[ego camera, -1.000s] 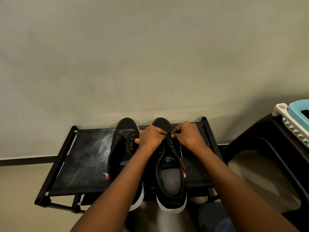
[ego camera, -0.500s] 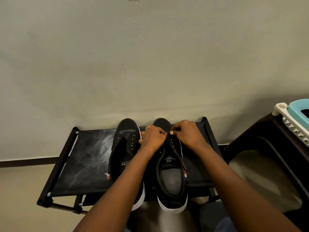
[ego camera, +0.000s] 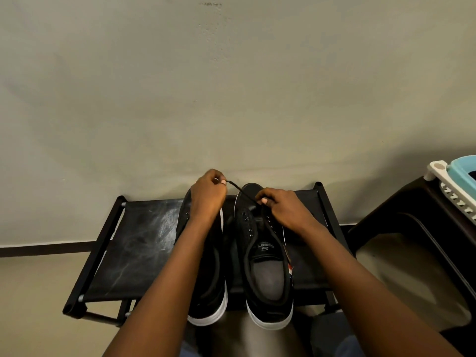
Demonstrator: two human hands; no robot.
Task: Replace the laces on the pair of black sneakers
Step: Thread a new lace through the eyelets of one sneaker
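Two black sneakers with white soles stand side by side on a low black rack [ego camera: 134, 243], toes toward the wall. The right sneaker [ego camera: 265, 269] shows its grey insole and empty eyelets. My forearm partly covers the left sneaker [ego camera: 206, 292]. A black lace [ego camera: 240, 191] runs taut from the right sneaker's front eyelets up and left. My left hand [ego camera: 207, 194] pinches the lace's end above the left sneaker's toe. My right hand [ego camera: 283, 207] pinches the lace low over the right sneaker's eyelets.
A plain wall rises right behind the rack, with a dark skirting strip [ego camera: 46, 247] at floor level. A dark brown stool [ego camera: 417, 243] stands to the right, carrying a white and light-blue plastic basket [ego camera: 456, 181]. The floor lies left of the rack.
My left hand has pulled up and to the left, drawing the black lace out through the right sneaker's front eyelets. My right hand stays over the eyelets.
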